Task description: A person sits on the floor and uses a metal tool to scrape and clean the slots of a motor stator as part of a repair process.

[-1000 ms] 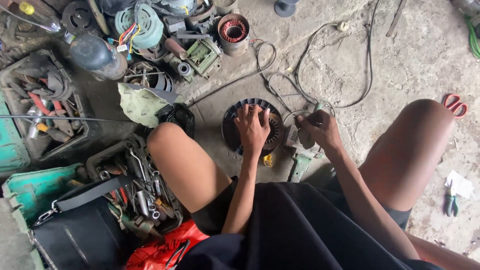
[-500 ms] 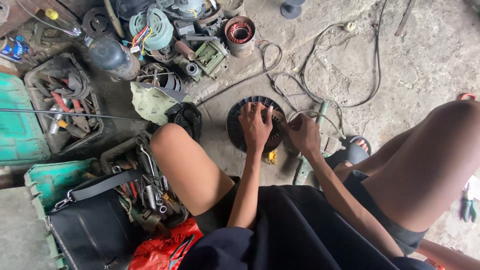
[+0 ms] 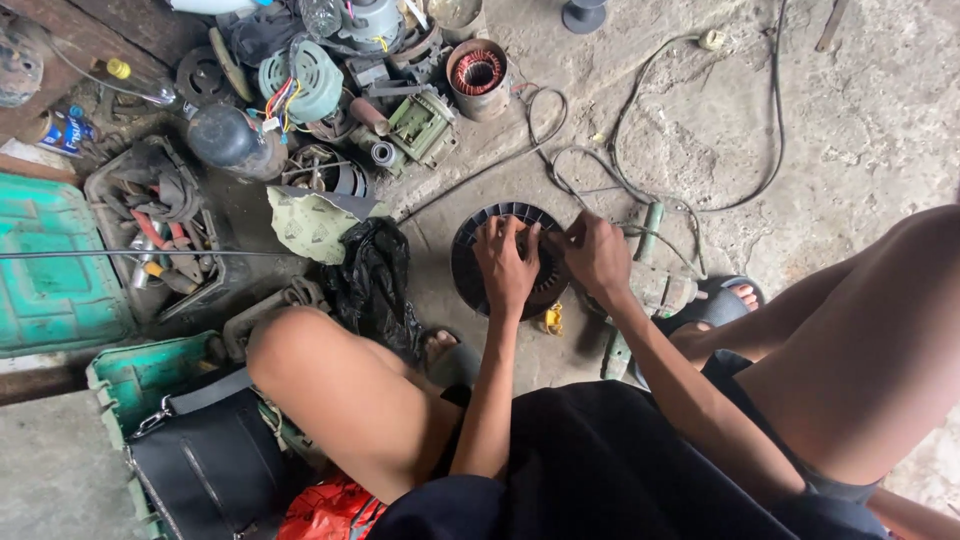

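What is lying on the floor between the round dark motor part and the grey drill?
In the head view, a small yellow piece lies on the concrete between the round dark motor part and the grey drill.

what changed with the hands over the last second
The right hand moved in from beside the round slotted motor core onto its rim, next to the left hand. The left hand stayed on top of the core, and the core stayed on the floor.
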